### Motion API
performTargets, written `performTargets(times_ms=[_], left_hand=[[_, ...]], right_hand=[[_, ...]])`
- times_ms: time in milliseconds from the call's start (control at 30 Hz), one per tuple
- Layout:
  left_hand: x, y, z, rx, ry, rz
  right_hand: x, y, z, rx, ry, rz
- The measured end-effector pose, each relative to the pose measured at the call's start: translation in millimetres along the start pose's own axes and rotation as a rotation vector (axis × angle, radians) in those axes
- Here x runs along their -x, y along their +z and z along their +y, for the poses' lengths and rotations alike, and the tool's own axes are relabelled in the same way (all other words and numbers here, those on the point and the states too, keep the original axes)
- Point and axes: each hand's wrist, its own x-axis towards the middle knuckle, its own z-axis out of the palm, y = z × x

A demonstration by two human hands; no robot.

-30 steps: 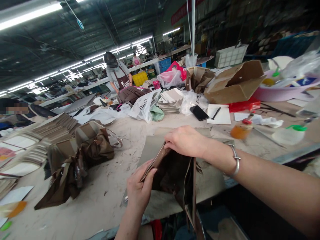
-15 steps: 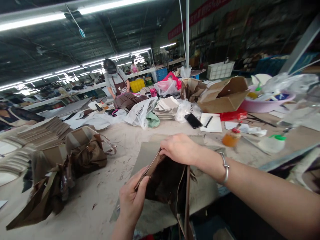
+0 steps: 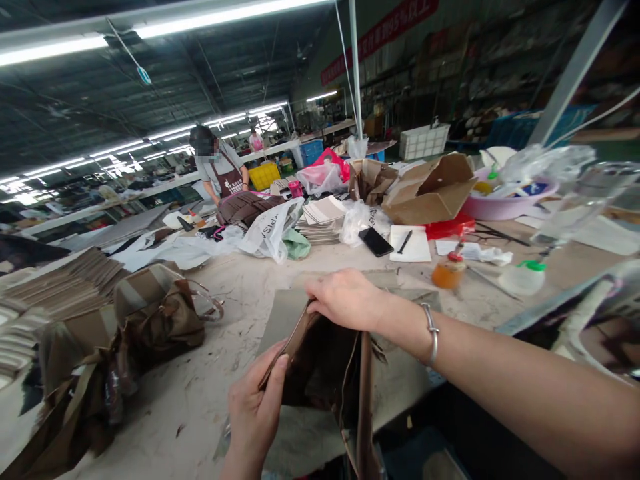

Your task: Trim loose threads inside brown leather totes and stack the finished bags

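A brown bag (image 3: 320,367), dark inside, stands with its mouth toward me at the near edge of the table. My left hand (image 3: 257,403) pinches the left end of its rim, thumb on the inner side. At the far end of the same rim, my right hand (image 3: 345,297) grips the edge with fingers closed; a silver bangle is on that wrist. The bag's near rim hangs toward the table edge. Under the bag lies a grey-green sheet (image 3: 285,310). The fingertips behind the rim are partly hidden.
More brown bags (image 3: 165,313) lie to the left beside stacked grey-brown panels (image 3: 65,280). Farther back are a phone (image 3: 376,242), a notepad (image 3: 417,248) with a pen, an amber glue jar (image 3: 449,272), a green-capped bottle (image 3: 523,277) and a cardboard box (image 3: 430,190). A co-worker (image 3: 220,167) stands beyond.
The view has swung slightly right, so the scene sits farther left. Both hands keep their hold on the bag's rim, with little visible shift along it.
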Motion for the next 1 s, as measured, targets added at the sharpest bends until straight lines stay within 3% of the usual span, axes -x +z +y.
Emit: performTargets(times_ms=[67, 133, 267, 333, 400, 533, 633, 800, 1000], left_hand=[[-2, -1.8, 0, -0.019, 0.023, -0.015], [-7, -10.7, 3, -0.053, 0.052, -0.116], [-31, -43.1, 19, -0.141, 0.148, -0.553], [-47, -52.7, 30, -0.188, 0.2, -0.69], [-64, -49.1, 40, -0.257, 0.201, -0.667], [-91, -15.0, 48, -0.4, 0.183, -0.614], [-97, 3.4, 45, -0.458, 0.189, -0.597], [-93, 3.5, 42, -0.426, 0.155, -0.561], [-93, 4.2, 46, -0.409, 0.119, -0.562]], right_hand=[[-1, 0, 0, -0.003, 0.006, 0.025], [-1, -1, -1, -0.007, -0.018, 0.02], [-2, -6, -2, -0.012, -0.059, -0.018], [-4, -7, -3, 0.0, -0.066, -0.022], [-6, -6, -4, 0.004, -0.069, -0.023], [-11, -6, -4, -0.004, -0.066, -0.013], [-7, -11, 1, 0.008, -0.058, -0.029], [6, -21, 13, 0.001, -0.129, -0.046], [7, -16, 15, 0.076, 0.017, 0.001]])
